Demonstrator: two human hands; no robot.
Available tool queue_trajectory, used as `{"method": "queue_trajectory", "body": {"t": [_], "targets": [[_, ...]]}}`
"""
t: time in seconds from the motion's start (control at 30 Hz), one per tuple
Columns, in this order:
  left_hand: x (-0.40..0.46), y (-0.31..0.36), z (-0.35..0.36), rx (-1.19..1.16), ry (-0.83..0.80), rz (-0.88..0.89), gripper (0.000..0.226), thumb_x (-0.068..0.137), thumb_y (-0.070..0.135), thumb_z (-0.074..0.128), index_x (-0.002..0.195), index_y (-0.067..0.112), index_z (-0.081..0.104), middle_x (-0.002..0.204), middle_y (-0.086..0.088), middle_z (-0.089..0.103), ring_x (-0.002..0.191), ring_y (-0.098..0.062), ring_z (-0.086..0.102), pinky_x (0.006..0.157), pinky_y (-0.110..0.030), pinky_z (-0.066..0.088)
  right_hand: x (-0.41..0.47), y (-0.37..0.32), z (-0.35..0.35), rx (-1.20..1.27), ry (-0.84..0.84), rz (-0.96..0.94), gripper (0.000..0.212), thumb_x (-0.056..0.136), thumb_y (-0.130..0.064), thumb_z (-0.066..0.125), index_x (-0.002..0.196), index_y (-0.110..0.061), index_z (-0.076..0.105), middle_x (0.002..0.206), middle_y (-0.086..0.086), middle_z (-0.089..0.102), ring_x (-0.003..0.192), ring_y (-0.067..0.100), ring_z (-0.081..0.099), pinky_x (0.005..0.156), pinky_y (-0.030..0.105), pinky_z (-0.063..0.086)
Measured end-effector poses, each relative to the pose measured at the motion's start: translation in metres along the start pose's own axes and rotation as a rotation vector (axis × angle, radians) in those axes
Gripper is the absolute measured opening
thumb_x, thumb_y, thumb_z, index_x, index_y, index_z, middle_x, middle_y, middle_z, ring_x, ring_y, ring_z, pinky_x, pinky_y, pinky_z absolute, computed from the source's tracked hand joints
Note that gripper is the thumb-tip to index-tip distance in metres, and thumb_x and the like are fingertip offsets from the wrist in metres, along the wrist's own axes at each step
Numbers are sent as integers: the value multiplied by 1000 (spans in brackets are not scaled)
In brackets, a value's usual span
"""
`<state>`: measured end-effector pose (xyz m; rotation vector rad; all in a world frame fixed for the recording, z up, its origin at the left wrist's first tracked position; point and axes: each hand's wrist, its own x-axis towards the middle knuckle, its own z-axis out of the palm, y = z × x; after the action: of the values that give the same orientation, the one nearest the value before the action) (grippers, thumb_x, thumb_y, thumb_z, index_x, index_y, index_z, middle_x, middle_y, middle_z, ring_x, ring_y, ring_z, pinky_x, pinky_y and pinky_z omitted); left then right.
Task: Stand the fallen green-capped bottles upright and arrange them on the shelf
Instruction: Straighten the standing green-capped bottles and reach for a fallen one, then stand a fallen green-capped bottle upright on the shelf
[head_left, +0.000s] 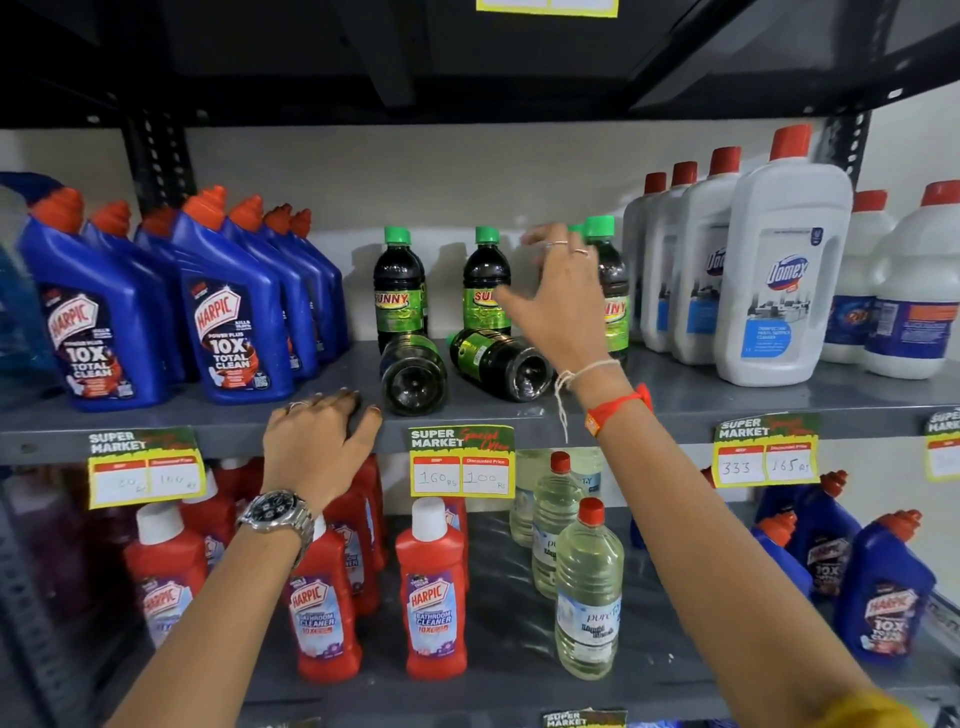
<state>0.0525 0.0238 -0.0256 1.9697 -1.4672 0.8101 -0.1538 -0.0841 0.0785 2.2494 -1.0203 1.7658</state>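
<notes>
Dark green-capped bottles with green "Sunny" labels stand on the grey shelf (675, 395): one at the left (399, 286), one in the middle (485, 280), one at the right (610, 291). Two more lie on their sides in front, bases toward me: the left fallen bottle (414, 376) and the right fallen bottle (501, 364). My right hand (563, 291) hovers with fingers spread between the middle and right upright bottles, holding nothing. My left hand (317, 441) rests flat on the shelf's front edge, just left of the left fallen bottle.
Blue Harpic bottles (234, 306) crowd the shelf's left side, white Domex bottles (779, 280) the right. Price tags (461, 462) hang on the front edge. The lower shelf holds red Harpic bottles (434, 597) and clear liquid bottles (587, 592).
</notes>
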Motion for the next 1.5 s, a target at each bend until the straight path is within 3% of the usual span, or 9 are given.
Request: {"method": "queue_trajectory", "body": {"t": [0.17, 0.37, 0.5, 0.67, 0.9, 1.13, 1.27, 1.4, 1.5], "targets": [[2, -11, -6, 31, -65, -21, 66, 78, 62, 22, 112, 23, 62, 109, -3, 68, 94, -25, 62, 78, -35, 45, 15, -9, 37, -366, -642, 65, 79, 76, -44, 67, 137, -8, 33, 132, 17, 50, 122, 38, 48, 94, 44, 46], [-1, -12, -2, -24, -27, -18, 65, 79, 60, 27, 106, 16, 67, 111, -5, 69, 100, -24, 63, 85, -37, 45, 15, -6, 60, -593, -842, 161, 51, 80, -46, 60, 119, -12, 53, 105, 6, 63, 106, 27, 61, 76, 30, 39], [-1, -15, 0, -28, -23, -38, 65, 79, 61, 28, 106, 18, 67, 112, -3, 69, 102, -21, 62, 87, -36, 45, 13, -8, 64, -679, -776, 126, 50, 78, -46, 60, 117, -16, 56, 89, 4, 55, 103, 25, 62, 71, 27, 40], [-1, -14, 2, -43, -22, -46, 64, 79, 62, 29, 107, 19, 67, 113, -2, 68, 103, -21, 62, 88, -37, 43, 16, -3, 58, -527, -769, 163, 58, 78, -50, 61, 121, -13, 51, 115, 8, 62, 110, 30, 58, 77, 31, 39], [-1, -15, 4, -49, -20, -58, 67, 78, 64, 26, 109, 20, 66, 117, -1, 66, 108, -20, 59, 91, -37, 40, 7, -15, 57, 50, -296, 303, 86, 71, -40, 76, 131, 3, 33, 121, 20, 60, 114, 37, 57, 89, 39, 46], [-1, -13, 0, -63, -8, -54, 66, 78, 63, 28, 107, 17, 67, 114, -3, 67, 106, -22, 61, 89, -38, 43, -13, -16, 66, 323, -119, 310, 91, 69, -26, 80, 135, 0, 23, 111, 12, 61, 106, 26, 60, 93, 39, 49], [-2, -12, 1, -62, 4, -62, 66, 77, 62, 29, 105, 17, 68, 113, -5, 68, 105, -23, 61, 89, -39, 43, -24, -7, 72, 367, -121, 322, 79, 68, -24, 80, 127, -6, 31, 99, -13, 53, 96, 20, 61, 93, 42, 50], [-2, -12, 1, -67, 6, -59, 66, 77, 62, 30, 105, 17, 68, 113, -5, 68, 105, -23, 61, 89, -39, 43, -25, -6, 72, 378, -103, 330, 88, 65, -31, 82, 131, -8, 29, 124, 10, 48, 116, 26, 50, 102, 36, 43], [-2, -13, 1, -62, 11, -60, 65, 77, 62, 30, 104, 17, 68, 111, -5, 69, 103, -23, 62, 88, -38, 43, -27, -13, 68, 123, -98, 317, 106, 57, -54, 81, 134, -2, 29, 133, 17, 35, 126, 33, 36, 101, 37, 38]]}}
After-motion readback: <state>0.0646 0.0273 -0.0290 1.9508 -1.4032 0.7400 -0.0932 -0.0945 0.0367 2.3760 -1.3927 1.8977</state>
